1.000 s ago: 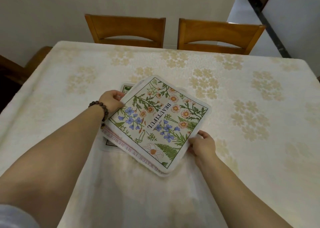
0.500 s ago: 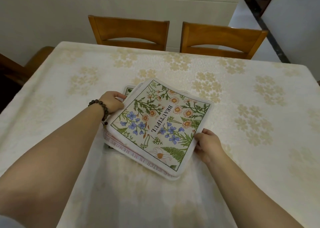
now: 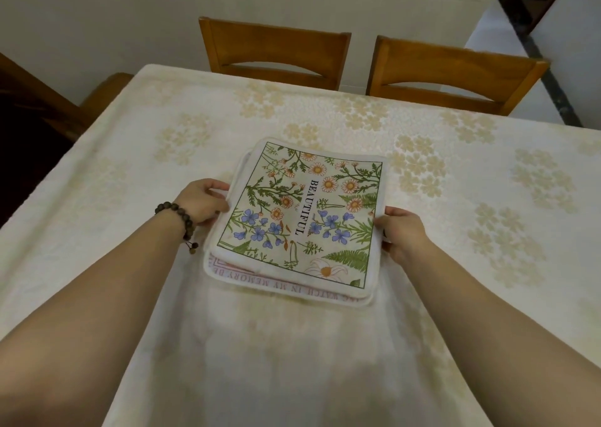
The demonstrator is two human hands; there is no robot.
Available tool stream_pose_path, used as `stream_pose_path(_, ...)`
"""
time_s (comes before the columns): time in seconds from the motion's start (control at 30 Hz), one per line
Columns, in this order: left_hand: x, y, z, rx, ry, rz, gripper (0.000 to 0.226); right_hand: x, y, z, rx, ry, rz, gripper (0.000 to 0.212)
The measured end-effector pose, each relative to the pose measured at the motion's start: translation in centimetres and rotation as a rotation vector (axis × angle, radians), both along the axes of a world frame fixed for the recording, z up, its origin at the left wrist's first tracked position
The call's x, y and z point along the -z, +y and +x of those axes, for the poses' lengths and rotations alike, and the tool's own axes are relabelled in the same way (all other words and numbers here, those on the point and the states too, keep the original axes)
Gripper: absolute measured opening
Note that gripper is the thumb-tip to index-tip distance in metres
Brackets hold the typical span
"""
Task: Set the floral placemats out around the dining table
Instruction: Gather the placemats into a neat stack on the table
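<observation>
Cream tablecloth point(image 3: 130, 199), woven with pale gold flower clusters and lightly creased on the near side of the pile, covers the bench point(image 3: 520, 153). No mat lies at any seat on it. The whole stack of placemats point(image 3: 302, 212) sits together in one pile, so I judge the task barely begun, with every mat left to be dealt out (how many are in the pile cannot be counted from here). The top placemat point(image 3: 341, 199) is a soft, thick-looking fabric square with rounded corners and a white border. It is printed with orange daisies, blue flowers, green ferns and the word BEAUTIFUL. Under its near edge a second placemat point(image 3: 292, 285) shows a strip of pink lettering, and more white edges peek out at the stack's far left corner. The left hand point(image 3: 203, 202) is on the stack's left edge and the right hand point(image 3: 403, 231) on its right edge. Each grip is closed on the pile, with the fingers curled around the edge. Whether the stack rests flat or is slightly raised cannot be told. A dark bead bracelet point(image 3: 177, 213) circles the left wrist, just left of the stack. Beyond the stack, two wooden chairs point(image 3: 274, 52) with curved slotted backs stand at the far side, and these are likely places for the first mats.
</observation>
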State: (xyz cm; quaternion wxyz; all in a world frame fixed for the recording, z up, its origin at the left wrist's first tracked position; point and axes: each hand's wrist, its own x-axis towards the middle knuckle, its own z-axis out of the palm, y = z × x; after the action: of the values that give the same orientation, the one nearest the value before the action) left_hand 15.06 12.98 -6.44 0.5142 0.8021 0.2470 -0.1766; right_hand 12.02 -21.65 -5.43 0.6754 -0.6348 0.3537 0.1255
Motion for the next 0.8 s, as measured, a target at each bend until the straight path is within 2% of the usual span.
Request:
stream_pose_path(0.17,0.6,0.2,-0.1,0.02,0.0,0.017,0.035,1.5,0.1,0.5,-0.085,0.007,-0.192,0.023)
stream_pose_path(0.27,0.5,0.2,0.2,-0.01,0.003,-0.042,0.032,1.4,0.0,0.8,-0.1,0.024,-0.328,0.021)
stream_pose_path(0.33,0.4,0.2,0.4,-0.031,0.021,-0.082,0.03,1.3,-0.1,1.1,-0.106,0.079,-0.308,0.02)
stream_pose_path(0.43,0.3,-0.4,0.6,-0.066,0.06,-0.15,0.025,1.2,-0.4,1.4,-0.099,0.143,-0.215,0.005)
stream_pose_path(0.63,0.5,-1.3,0.9,-0.089,0.103,-0.125,0.023,1.5,-0.9,0.9,-0.154,0.175,-0.068,0.006)
stream_pose_path(0.8,-0.5,-1.3,0.4,-0.086,0.086,-0.102,0.019,1.3,-0.7,0.5,-0.142,0.115,-0.012,0.017)
